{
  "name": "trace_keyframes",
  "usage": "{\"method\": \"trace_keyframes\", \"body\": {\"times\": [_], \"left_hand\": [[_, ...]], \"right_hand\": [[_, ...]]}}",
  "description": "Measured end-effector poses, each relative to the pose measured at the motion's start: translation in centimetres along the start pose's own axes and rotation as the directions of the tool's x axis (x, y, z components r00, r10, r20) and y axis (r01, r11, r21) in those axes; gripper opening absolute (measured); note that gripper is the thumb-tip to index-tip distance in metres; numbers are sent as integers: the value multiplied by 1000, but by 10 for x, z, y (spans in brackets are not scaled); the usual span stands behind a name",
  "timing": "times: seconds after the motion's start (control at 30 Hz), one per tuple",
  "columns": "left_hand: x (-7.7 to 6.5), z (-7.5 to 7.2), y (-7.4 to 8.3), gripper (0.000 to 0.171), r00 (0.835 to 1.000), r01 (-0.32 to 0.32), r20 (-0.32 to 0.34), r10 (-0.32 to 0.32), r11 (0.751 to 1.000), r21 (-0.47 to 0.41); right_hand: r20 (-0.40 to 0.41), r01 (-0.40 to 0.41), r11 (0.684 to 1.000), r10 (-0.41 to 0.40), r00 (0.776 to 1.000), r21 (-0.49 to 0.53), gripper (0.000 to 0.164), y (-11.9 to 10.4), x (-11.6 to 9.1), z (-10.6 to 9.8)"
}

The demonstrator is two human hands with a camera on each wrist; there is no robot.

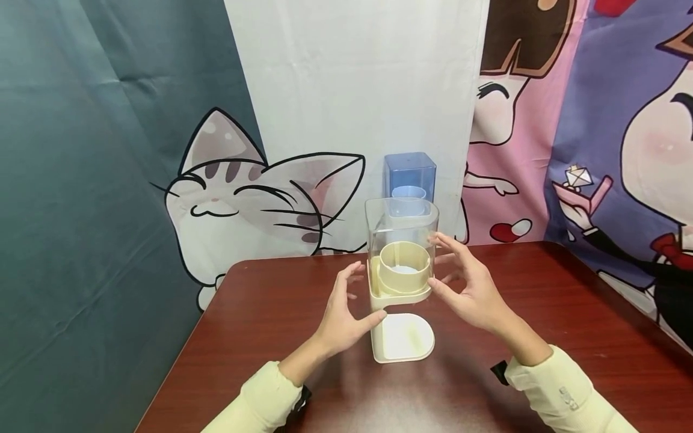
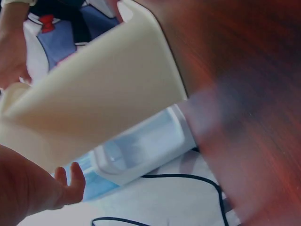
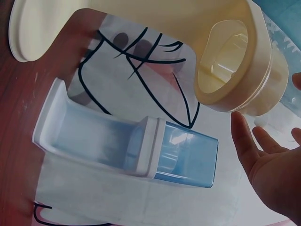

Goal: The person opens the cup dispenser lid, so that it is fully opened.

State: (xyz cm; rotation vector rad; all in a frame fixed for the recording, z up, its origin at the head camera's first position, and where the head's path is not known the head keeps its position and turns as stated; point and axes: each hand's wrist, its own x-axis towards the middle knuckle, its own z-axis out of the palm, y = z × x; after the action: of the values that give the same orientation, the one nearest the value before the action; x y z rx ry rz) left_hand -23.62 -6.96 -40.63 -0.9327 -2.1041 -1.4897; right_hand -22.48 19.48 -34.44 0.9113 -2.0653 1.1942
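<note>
A cream stand (image 1: 377, 337) with a round ring holder (image 1: 403, 282) and a clear cover (image 1: 375, 225) stands upright on the table, its rounded base toward me. To its left is my left hand (image 1: 343, 316), fingers and thumb spread, the thumb tip overlapping the column in the head view. My right hand (image 1: 473, 285) is at the other side with loosely bent fingers; its fingertips are right at the cover and the ring's edge. Neither hand grips it. In the right wrist view, the right thumb (image 3: 240, 129) comes up just under the cream rim, and the ring's opening shows from below.
Behind the cream stand is a similar white one with a blue see-through cover (image 1: 409, 165), its lower part hidden in the head view. The dark red table (image 1: 281, 300) ends at a printed cloth backdrop (image 1: 319, 78) with cartoon figures.
</note>
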Motion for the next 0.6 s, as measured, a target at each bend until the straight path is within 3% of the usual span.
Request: {"method": "trace_keyframes", "body": {"times": [0.23, 0.6], "left_hand": [[9, -3, -15, 84, 999, -7, 35, 10, 997, -74], [12, 2, -24, 92, 995, 42, 94, -24, 981, -190]], "right_hand": [[-51, 49, 998, -47, 998, 29, 74, -12, 8, 7], [-94, 56, 981, -39, 995, 183, 81, 14, 14, 10]]}}
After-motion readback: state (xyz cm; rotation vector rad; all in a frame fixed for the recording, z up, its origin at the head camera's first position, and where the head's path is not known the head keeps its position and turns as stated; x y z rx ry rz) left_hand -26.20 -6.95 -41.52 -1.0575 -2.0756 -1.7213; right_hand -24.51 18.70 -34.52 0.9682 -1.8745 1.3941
